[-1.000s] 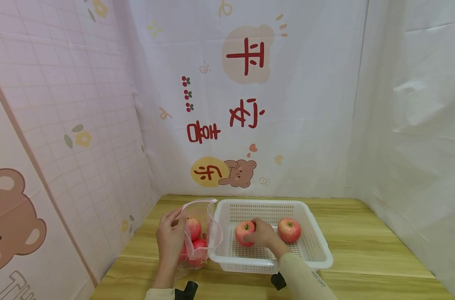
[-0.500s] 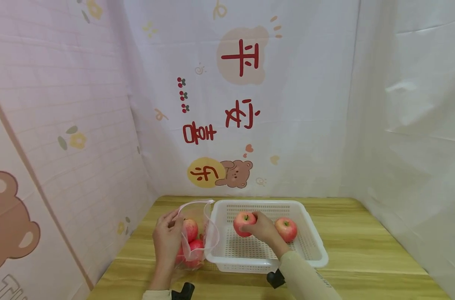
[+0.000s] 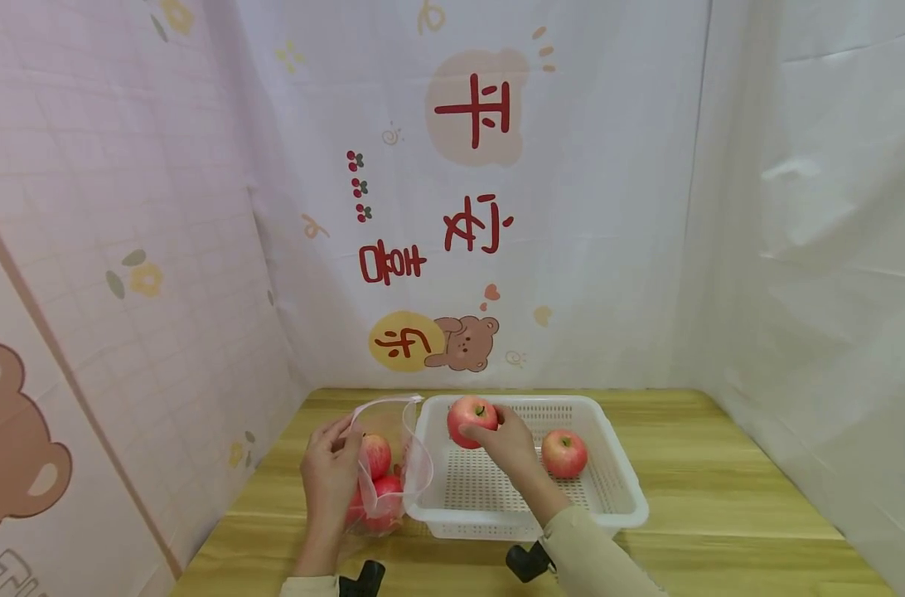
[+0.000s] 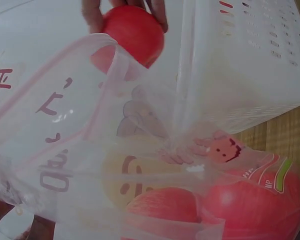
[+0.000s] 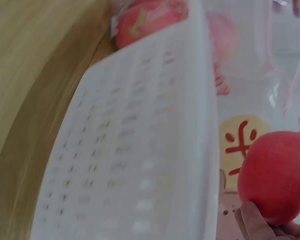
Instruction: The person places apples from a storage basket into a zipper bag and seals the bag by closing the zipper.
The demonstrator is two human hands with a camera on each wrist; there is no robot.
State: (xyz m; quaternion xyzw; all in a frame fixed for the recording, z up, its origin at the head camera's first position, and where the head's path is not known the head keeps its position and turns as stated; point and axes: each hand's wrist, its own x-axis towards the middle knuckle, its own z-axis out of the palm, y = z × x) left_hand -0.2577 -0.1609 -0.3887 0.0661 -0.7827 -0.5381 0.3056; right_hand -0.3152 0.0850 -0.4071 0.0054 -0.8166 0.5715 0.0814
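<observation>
My right hand (image 3: pixel 510 439) grips a red apple (image 3: pixel 471 421) by its side, raised over the left part of a white perforated basket (image 3: pixel 530 521). In the right wrist view the fingers (image 5: pixel 254 220) curl against the apple (image 5: pixel 275 175). With my left hand (image 3: pixel 329 468) I pinch the rim of a clear zip bag (image 3: pixel 417 464), whose mouth gapes toward the basket. Several apples (image 3: pixel 378 454) lie inside the bag, left of the basket. The left wrist view shows the held apple (image 4: pixel 135 37) beyond the bag's pink-edged mouth (image 4: pixel 102 105).
Another apple (image 3: pixel 564 453) sits in the right part of the basket. Beneath everything is a wood-grain table (image 3: pixel 728 497). A printed white curtain (image 3: pixel 609 249) hangs behind the table, with more cloth at both sides.
My right hand has lifted the apple off the basket's floor and carried it up and left toward the bag. The left hand keeps its pinch on the bag's rim.
</observation>
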